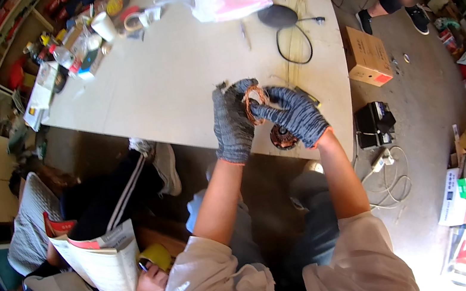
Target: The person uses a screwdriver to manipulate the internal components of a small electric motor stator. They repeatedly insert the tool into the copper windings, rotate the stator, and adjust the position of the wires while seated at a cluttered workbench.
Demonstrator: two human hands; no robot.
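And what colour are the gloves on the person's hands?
The gloves are streaked grey and black with orange cuff edges; the head view shows this best.

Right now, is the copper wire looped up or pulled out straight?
Looped: the wire bends round into a ring, held between the left hand and right hand.

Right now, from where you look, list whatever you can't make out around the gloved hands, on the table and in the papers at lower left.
- Head view: parts of the copper-coloured wire loop, covered by the left hand and right hand.
- Head view: one edge of the round dark part, behind the right hand.
- Head view: the plastic bag's contents, hazy through its film.
- Head view: the papers' print, too small.
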